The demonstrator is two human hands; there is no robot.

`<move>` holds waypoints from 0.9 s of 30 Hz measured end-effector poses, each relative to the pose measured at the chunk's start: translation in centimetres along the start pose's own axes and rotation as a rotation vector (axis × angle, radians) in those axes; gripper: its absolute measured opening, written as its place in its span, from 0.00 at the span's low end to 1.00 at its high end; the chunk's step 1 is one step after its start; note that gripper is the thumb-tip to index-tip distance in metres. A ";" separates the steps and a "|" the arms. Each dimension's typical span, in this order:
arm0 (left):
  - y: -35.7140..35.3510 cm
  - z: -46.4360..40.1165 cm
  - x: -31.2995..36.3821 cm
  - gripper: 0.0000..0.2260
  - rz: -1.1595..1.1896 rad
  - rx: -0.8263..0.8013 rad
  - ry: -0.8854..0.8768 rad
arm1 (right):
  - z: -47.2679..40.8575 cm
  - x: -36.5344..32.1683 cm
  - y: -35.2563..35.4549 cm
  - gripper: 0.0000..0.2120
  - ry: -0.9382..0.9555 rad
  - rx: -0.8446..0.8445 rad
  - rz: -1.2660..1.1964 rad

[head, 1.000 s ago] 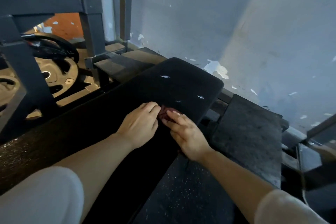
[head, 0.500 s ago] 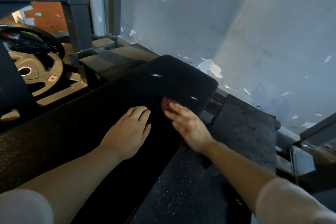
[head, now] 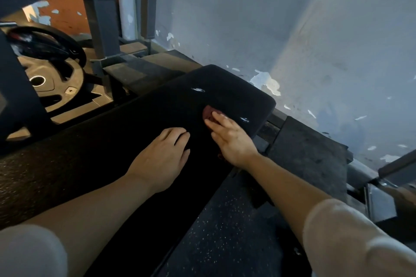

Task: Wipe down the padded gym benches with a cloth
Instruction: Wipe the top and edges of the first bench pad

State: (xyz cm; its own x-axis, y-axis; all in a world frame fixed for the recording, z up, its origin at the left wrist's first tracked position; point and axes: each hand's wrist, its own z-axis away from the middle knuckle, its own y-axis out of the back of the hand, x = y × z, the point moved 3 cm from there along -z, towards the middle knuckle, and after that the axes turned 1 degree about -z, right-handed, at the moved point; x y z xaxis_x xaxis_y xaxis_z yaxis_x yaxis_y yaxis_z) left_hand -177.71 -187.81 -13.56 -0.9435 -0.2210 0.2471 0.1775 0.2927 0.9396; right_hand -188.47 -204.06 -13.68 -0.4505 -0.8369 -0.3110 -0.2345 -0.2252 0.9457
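A long black padded bench (head: 144, 123) runs from the lower left to a rounded end near the wall. A dark red cloth (head: 208, 112) lies on the pad near that end, mostly hidden under my right hand (head: 231, 139), which presses it flat with straight fingers. A bit of the cloth also shows below my right palm. My left hand (head: 163, 157) rests flat on the pad, just left of the right hand and apart from the cloth. Small glossy marks show on the pad near the end.
A grey steel rack frame (head: 101, 18) stands at the left with black weight plates (head: 51, 74) behind it. A blue wall (head: 270, 18) with chipped paint rises past the bench end. Speckled rubber flooring (head: 225, 231) and a raised rubber block (head: 308, 157) lie to the right.
My left hand has let go of the cloth and slid back onto the bare pad. My right hand has pushed the cloth farther toward the bench end.
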 end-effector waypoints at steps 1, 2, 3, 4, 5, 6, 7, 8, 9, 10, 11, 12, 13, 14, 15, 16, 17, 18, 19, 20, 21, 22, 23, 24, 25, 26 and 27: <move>0.1 -0.1 -0.1 0.21 0.010 0.005 0.001 | -0.8 0.5 0.2 0.21 -0.050 0.007 0.028; 0.1 -0.1 -0.1 0.21 0.014 0.011 0.000 | -1.4 0.7 0.3 0.21 -0.086 0.029 0.057; 0.1 -0.1 -0.1 0.21 0.015 0.016 -0.002 | -1.5 0.6 0.2 0.21 -0.107 0.056 0.078; 0.1 0.0 -0.2 0.21 0.013 0.018 -0.004 | -1.2 0.3 0.1 0.21 -0.115 0.082 0.089; 0.0 0.0 -0.2 0.21 0.008 0.017 -0.006 | -0.3 -0.3 0.0 0.21 -0.099 0.108 0.082; -0.1 0.1 -0.2 0.22 0.001 0.017 -0.007 | 0.9 -0.8 -0.1 0.21 -0.049 0.134 0.055; -0.2 0.1 -0.3 0.22 -0.008 0.015 -0.010 | 2.3 -1.3 -0.2 0.22 0.014 0.140 0.016; -0.3 0.1 -0.2 0.22 -0.015 0.013 -0.011 | 3.6 -1.4 -0.3 0.23 0.077 0.113 -0.019; -0.3 0.1 -0.3 0.22 -0.019 0.012 -0.011 | 4.3 -0.7 -0.3 0.24 0.133 0.078 -0.029; -0.3 0.0 -0.3 0.22 -0.022 0.011 -0.011 | 4.3 0.2 0.0 0.24 0.162 0.056 -0.026; -0.3 0.0 -0.4 0.22 -0.021 0.014 -0.011 | 3.8 1.5 0.3 0.23 0.151 0.056 -0.017; -0.3 0.0 -0.4 0.22 -0.018 0.018 -0.010 | 3.1 2.7 0.8 0.21 0.098 0.074 -0.011; -0.3 0.0 -0.4 0.22 -0.014 0.021 -0.011 | 2.1 3.9 1.3 0.20 0.015 0.088 -0.010; -0.2 0.0 -0.3 0.22 -0.011 0.019 -0.013 | 1.1 4.7 1.6 0.19 -0.076 0.084 -0.006; -0.1 -0.1 -0.3 0.22 -0.007 0.014 -0.016 | 0.1 5.2 1.7 0.19 -0.157 0.073 -0.002; -0.1 -0.1 -0.3 0.22 -0.001 0.008 -0.018 | -0.5 5.3 1.7 0.20 -0.221 0.066 0.005; -0.1 -0.1 -0.4 0.22 0.003 0.006 -0.018 | -0.8 5.0 1.6 0.20 -0.267 0.068 0.015; -0.2 -0.1 -0.4 0.22 0.000 0.008 -0.019 | -0.6 4.3 1.5 0.21 -0.295 0.075 0.017; -0.3 -0.1 -0.5 0.22 -0.011 0.012 -0.020 | -0.1 3.5 1.4 0.21 -0.296 0.084 0.018; -0.4 -0.1 -0.4 0.22 -0.024 0.014 -0.022 | 0.8 2.5 1.1 0.21 -0.256 0.099 0.021; -0.4 0.0 -0.4 0.22 -0.033 0.015 -0.025 | 1.9 1.6 0.6 0.21 -0.184 0.115 0.024; -0.5 0.0 -0.4 0.22 -0.035 0.017 -0.029 | 3.3 0.8 0.3 0.20 -0.107 0.120 0.024; -0.5 0.1 -0.4 0.22 -0.036 0.017 -0.035 | 4.4 0.5 0.1 0.21 -0.047 0.104 0.024; -0.5 0.2 -0.4 0.22 -0.037 0.017 -0.041 | 4.9 0.8 0.2 0.22 -0.007 0.084 0.027; -0.5 0.2 -0.5 0.22 -0.039 0.019 -0.045 | 4.7 1.6 0.4 0.23 0.003 0.071 0.026; -0.6 0.2 -0.6 0.22 -0.039 0.024 -0.048 | 4.1 2.7 0.8 0.22 -0.024 0.074 0.025; -0.5 0.1 -0.5 0.22 -0.034 0.026 -0.049 | 3.1 3.8 1.2 0.21 -0.084 0.076 0.021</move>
State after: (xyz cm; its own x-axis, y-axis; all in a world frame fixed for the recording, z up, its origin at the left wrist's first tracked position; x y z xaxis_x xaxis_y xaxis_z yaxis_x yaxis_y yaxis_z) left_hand -177.33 -187.72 -14.24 -0.9616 -0.1854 0.2021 0.1380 0.3098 0.9407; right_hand -193.13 -206.02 -14.03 -0.5257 -0.7955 -0.3012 -0.2879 -0.1669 0.9430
